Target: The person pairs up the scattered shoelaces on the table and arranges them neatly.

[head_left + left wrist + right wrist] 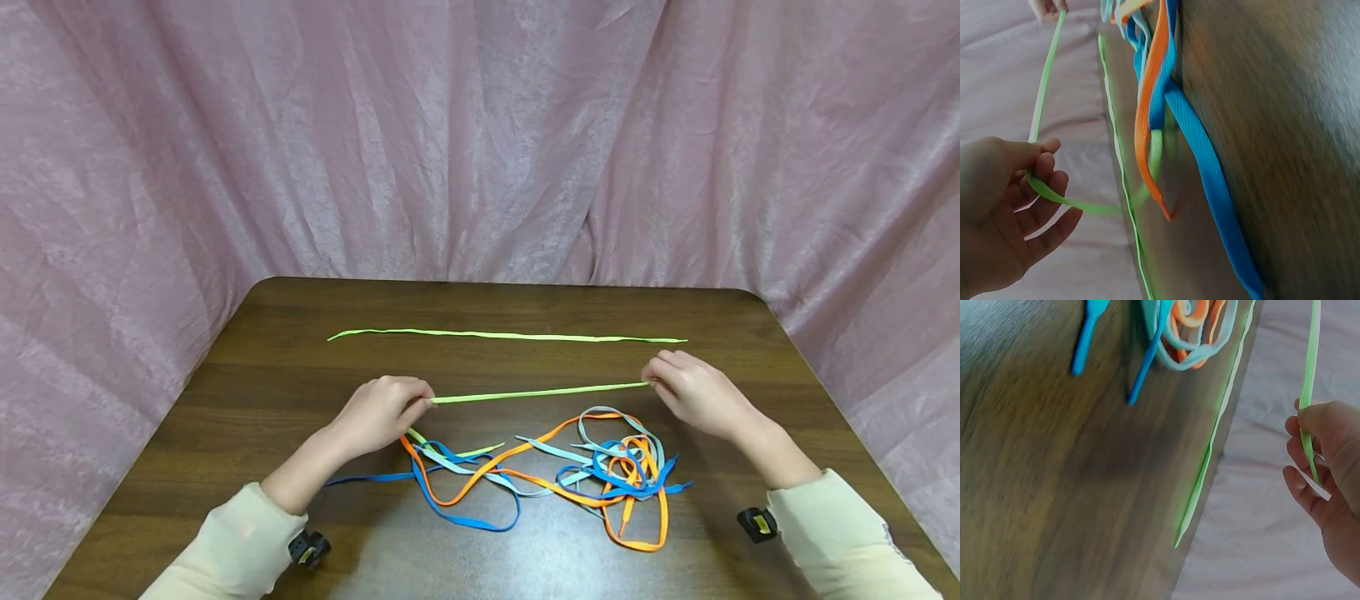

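A lime-green shoelace (pixel 540 392) is stretched taut between my two hands above the table. My left hand (pixel 384 412) pinches it between thumb and index finger, and its slack tail hangs past the fingers toward the pile in the left wrist view. Near the lace's tipped end, my right hand (pixel 697 392) pinches it, with the short tip (pixel 1315 469) poking out below the thumb. A second lime-green shoelace (pixel 510 336) lies nearly straight across the table, farther back than my hands.
In front of my hands lies a loose tangle of orange (pixel 663 521), blue (pixel 480 524) and pale blue (pixel 551 451) shoelaces. The brown wooden table (pixel 247 400) ends at a pink curtain (pixel 480 150) behind it.
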A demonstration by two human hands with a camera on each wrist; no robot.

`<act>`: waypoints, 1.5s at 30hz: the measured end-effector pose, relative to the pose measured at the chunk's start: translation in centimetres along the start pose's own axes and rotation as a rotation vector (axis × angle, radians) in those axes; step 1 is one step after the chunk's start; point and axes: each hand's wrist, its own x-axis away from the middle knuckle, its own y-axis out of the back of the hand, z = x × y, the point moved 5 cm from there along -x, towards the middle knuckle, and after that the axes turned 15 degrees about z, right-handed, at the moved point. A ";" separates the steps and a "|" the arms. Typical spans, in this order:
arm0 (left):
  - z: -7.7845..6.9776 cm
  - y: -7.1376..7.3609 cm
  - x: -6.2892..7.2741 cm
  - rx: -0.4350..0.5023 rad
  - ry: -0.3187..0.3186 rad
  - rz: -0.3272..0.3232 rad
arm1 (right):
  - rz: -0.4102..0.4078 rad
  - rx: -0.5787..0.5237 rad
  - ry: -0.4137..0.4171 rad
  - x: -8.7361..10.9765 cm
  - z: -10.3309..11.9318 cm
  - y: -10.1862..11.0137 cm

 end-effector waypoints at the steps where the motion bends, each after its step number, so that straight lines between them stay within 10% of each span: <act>1: 0.3 0.1 0.1 0.006 0.007 0.001 | 0.000 0.000 -0.006 0.2 -0.2 0.0; 45: 12.9 0.1 4.5 0.020 0.263 0.032 | -0.004 0.011 -0.132 5.3 -5.4 -0.3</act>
